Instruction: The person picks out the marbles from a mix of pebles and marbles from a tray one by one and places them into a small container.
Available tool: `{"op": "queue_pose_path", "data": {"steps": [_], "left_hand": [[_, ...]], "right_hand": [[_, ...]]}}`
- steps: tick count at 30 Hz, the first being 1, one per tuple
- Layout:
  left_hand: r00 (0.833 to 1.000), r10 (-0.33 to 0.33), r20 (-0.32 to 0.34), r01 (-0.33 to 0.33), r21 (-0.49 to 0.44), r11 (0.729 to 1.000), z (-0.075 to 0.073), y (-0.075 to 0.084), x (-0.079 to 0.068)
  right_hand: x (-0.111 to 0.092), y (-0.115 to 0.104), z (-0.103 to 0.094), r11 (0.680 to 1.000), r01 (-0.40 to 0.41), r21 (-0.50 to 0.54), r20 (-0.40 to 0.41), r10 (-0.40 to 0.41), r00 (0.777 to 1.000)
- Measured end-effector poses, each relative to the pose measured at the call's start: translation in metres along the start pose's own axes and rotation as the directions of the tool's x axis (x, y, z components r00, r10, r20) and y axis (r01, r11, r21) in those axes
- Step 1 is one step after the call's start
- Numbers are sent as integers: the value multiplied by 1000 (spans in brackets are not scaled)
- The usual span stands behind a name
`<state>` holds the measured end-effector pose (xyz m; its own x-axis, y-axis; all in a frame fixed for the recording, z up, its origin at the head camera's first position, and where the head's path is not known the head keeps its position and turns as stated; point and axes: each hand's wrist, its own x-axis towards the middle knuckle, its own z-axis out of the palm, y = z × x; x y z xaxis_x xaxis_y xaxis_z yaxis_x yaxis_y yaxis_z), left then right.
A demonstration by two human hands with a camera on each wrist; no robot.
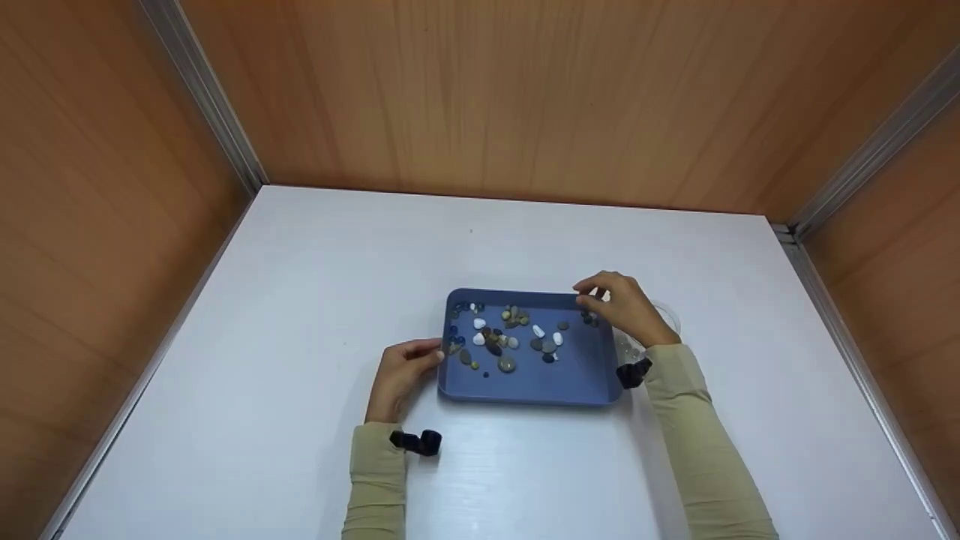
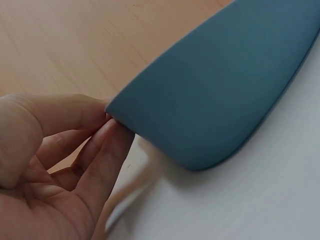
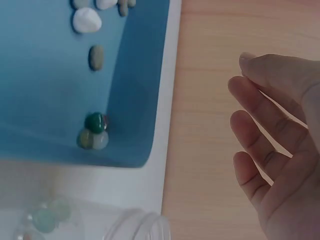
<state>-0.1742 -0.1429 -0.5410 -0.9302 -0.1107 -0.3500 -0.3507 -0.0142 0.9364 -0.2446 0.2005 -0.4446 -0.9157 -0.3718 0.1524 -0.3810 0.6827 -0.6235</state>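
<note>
Dozens of stones (image 1: 507, 364) and glass beads (image 1: 454, 340) lie in a blue tray (image 1: 555, 386) on the white table (image 1: 285, 322), taking 12 o'clock as the side away from the person. Blue beads hug the tray wall from 9 to 11 o'clock. White, grey and brown stones gather around the middle, with a bunch of small ones near 12 o'clock. A green bead (image 3: 95, 122) sits among other small round pieces in the corner at 2 o'clock. Just outside the tray at 3 o'clock, partly behind the right arm, is a clear jar (image 3: 137, 227) with more glassy pieces at it.

The left hand (image 1: 399, 375) pinches the tray's rim at 9 o'clock between thumb and fingers. The right hand (image 1: 626, 306) is over the corner at 2 o'clock, loosely curved, its fingers slightly spread and its thumb tip just beside the forefinger's; I cannot tell whether those two tips touch.

Inside the tray, bare floor runs from 4 to 6 o'clock. On the table, open room is widest toward 9 o'clock, and a strip lies between the tray and the wooden wall (image 1: 487, 97) at 12 o'clock. At 3 o'clock, jar and forearm crowd the tray's edge
</note>
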Motion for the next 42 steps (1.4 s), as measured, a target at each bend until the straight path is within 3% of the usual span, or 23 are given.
{"op": "queue_pose_path", "data": {"steps": [11,23,33,42], "left_hand": [[1000,7,-13,-7,-16,1000,-6,-3,-3],[1000,-14,-24,14,5,1000,-6,-4,0],[999,32,-22,-32,-24,999,-7,-6,0],[999,26,-20,-26,-17,1000,-8,-4,2]], "right_hand": [[20,-21,30,997,71,35,86,-74,994],[37,-38,64,981,175,83,149,-186,971],[45,-46,85,980,162,117,239,-186,953],[53,-51,99,982,155,108,283,-180,942]]}}
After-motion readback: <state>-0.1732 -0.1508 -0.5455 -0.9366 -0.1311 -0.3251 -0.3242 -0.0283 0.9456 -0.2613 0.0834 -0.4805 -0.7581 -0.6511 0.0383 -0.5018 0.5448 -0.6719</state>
